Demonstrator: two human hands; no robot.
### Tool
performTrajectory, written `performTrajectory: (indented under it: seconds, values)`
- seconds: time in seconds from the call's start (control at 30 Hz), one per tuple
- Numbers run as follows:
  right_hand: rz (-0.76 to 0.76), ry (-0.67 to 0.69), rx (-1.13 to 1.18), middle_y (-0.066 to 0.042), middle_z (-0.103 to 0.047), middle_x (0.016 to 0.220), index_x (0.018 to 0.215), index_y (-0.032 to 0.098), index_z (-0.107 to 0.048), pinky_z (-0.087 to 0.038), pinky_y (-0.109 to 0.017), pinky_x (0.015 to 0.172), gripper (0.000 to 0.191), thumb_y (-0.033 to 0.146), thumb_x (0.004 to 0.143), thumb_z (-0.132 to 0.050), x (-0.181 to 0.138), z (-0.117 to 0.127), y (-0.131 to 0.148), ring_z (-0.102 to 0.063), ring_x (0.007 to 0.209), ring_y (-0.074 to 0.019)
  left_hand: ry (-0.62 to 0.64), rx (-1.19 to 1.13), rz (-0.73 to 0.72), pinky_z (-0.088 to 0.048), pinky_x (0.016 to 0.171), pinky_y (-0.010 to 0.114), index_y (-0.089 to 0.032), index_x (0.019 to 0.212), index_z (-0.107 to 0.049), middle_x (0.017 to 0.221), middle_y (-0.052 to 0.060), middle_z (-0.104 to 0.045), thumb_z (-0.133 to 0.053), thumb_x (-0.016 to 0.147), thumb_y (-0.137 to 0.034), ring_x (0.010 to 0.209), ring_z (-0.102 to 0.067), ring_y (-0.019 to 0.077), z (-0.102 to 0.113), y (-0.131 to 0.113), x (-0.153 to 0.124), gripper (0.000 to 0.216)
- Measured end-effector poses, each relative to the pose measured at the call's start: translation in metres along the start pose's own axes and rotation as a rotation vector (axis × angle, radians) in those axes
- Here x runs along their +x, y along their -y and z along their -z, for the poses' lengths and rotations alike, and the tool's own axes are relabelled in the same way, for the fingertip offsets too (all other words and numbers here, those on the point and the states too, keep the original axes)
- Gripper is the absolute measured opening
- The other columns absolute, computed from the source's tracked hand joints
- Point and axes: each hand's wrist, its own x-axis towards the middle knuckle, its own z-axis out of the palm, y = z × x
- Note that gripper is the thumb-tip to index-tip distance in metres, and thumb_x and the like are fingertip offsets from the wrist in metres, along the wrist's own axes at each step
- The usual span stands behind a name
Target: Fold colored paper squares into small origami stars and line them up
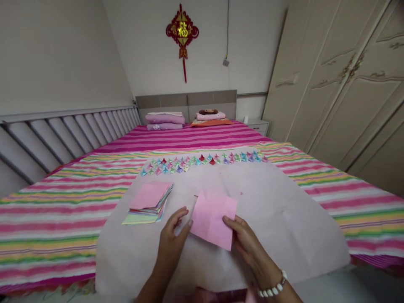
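Observation:
A pink square sheet of paper point(213, 219) is pinched at its right edge by my right hand point(244, 237), thumb on top and fingers behind. My left hand point(175, 231) is beside the sheet's left edge, its thumb and fingers apart; the thumb tip comes close to the paper, and I cannot tell whether it touches. To the left lies a stack of coloured paper point(151, 195), pink on top with green and other colours beneath. Beyond the sheet, small folded paper pieces point(179, 168) in several colours stand in rows.
A large pale sheet point(299, 235) covers part of the striped bed point(57, 210). Folded bedding point(166, 120) lies by the headboard point(211, 101). A railing point(78, 130) runs along the left, and a wardrobe point(334, 84) stands at the right. Something pink and dark point(224, 294) shows at the bottom edge.

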Motion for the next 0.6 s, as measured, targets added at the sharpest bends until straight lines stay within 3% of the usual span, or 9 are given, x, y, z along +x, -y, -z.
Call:
performTrajectory:
  seconds: [0.1, 0.27, 0.4, 0.53, 0.6]
  values:
    - [-0.007, 0.018, 0.0, -0.012, -0.074, 0.093, 0.102, 0.013, -0.069, -0.05, -0.042, 0.079, 0.035, 0.032, 0.073, -0.072, -0.003, 0.001, -0.002, -0.068, 0.083, -0.0278, 0.2, -0.28, 0.253, -0.042, 0.097, 0.041, -0.018, 0.093, -0.071, 0.124, 0.014, -0.06, -0.077, 0.061, -0.032, 0.115, -0.055, 0.0287, 0.002, 0.003, 0.008, 0.035]
    - [-0.053, 0.044, -0.012, -0.011, -0.074, 0.092, 0.1, 0.014, -0.069, -0.051, -0.04, 0.076, 0.036, 0.033, 0.069, -0.075, -0.009, 0.002, -0.005, -0.069, 0.081, -0.0266, 0.362, -0.506, 0.39, -0.047, 0.088, 0.035, -0.019, 0.101, -0.068, 0.102, 0.009, -0.071, -0.08, 0.058, -0.025, 0.097, -0.064, 0.0222, -0.003, 0.011, 0.005, 0.045]
    - [0.018, -0.008, -0.061, -0.008, -0.074, 0.091, 0.113, 0.017, -0.062, -0.051, -0.036, 0.073, 0.053, 0.027, 0.064, -0.079, -0.011, 0.005, -0.005, -0.068, 0.077, -0.0237, 0.318, -0.35, 0.311, -0.048, 0.082, 0.032, -0.018, 0.096, -0.07, 0.1, 0.008, -0.071, -0.08, 0.057, -0.023, 0.093, -0.064, 0.0218, -0.008, 0.005, -0.001, 0.041]
    - [0.144, -0.081, -0.137, -0.003, -0.072, 0.09, 0.141, 0.025, -0.03, -0.049, -0.035, 0.079, 0.096, 0.021, 0.06, -0.081, -0.013, 0.01, -0.004, -0.066, 0.085, -0.0209, 0.214, -0.236, 0.213, -0.048, 0.083, 0.032, -0.018, 0.095, -0.071, 0.102, 0.008, -0.071, -0.08, 0.054, -0.021, 0.096, -0.063, 0.0232, -0.009, 0.003, -0.002, 0.042]
    - [0.187, -0.051, -0.207, -0.002, -0.07, 0.091, 0.144, 0.029, -0.023, -0.048, -0.033, 0.078, 0.101, 0.02, 0.061, -0.08, -0.014, 0.012, -0.005, -0.065, 0.084, -0.0194, 0.172, -0.213, 0.191, -0.048, 0.083, 0.033, -0.018, 0.095, -0.071, 0.101, 0.009, -0.071, -0.079, 0.054, -0.021, 0.094, -0.064, 0.0235, -0.009, 0.005, -0.003, 0.042]
